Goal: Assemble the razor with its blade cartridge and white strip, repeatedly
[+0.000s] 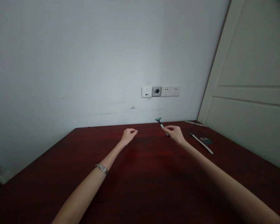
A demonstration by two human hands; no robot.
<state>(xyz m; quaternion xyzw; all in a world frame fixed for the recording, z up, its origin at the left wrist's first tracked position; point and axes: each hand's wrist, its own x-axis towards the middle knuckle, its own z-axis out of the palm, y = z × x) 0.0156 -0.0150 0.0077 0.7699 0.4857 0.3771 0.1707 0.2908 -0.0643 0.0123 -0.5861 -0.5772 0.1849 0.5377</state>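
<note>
1. Right hand (176,133) was stretched out over the far middle-right of the dark red table (140,186). Fingers were pinched shut round the lower handle of a razor (162,125).
2. Razor was tilted, with its teal head up and pointing far-left, close to the table's far edge. The head stood clear of the fingers and the handle end was hidden in the grip. Could not tell whether any part touched the wood.
3. Left hand (129,135) was left of the right hand and apart from the razor. Fingers were curled loosely inward, thumb near forefinger, and nothing was seen in it. Could not tell whether it hovered or rested on the table.
4. Metal bracelet (102,169) sat on the left forearm, nearer than the hand.
5. Thin white stick (202,143) lay flat on the table, right of the right hand. It ran from far-left to near-right, and neither hand touched it.
6. Small dark packet (205,140) lay just beside the stick, on its right. It looked like a flat wrapper or pack, too small and blurred to tell what was in it.
7. Pale flat strip (196,123) lay at the table's far right edge, near the door (254,77).
8. Socket panel (161,91) was on the wall (84,62) above the table's far edge, with one grey unit between white ones.
</note>
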